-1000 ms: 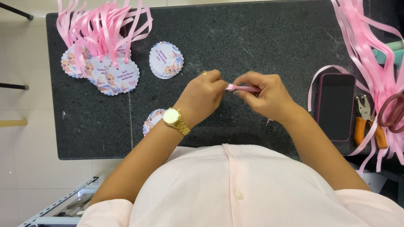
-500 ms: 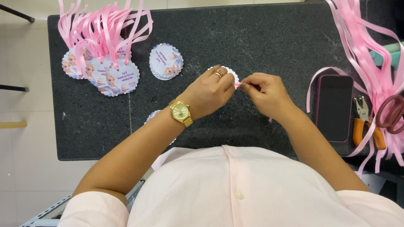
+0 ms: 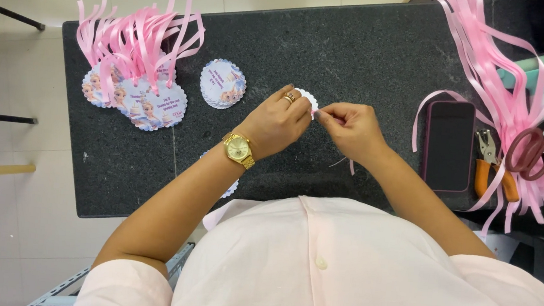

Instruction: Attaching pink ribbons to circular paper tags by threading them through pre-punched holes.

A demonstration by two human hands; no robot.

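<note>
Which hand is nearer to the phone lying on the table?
The right hand. It works just left of the phone, with bare table between them. The left hand is farther off, beyond the right hand, holding a round scalloped tag.

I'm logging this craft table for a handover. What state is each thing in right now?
Left hand: shut on a round scalloped tag.
Right hand: pinching a pink ribbon strip at the tag's edge.
Finished tags: piled, ribbons attached.
Loose tag stack: flat, no ribbon.
Phone: screen dark, lying flat.
Scissors: lying on the cut ribbon bundle.
Hole punch: lying idle.
</note>
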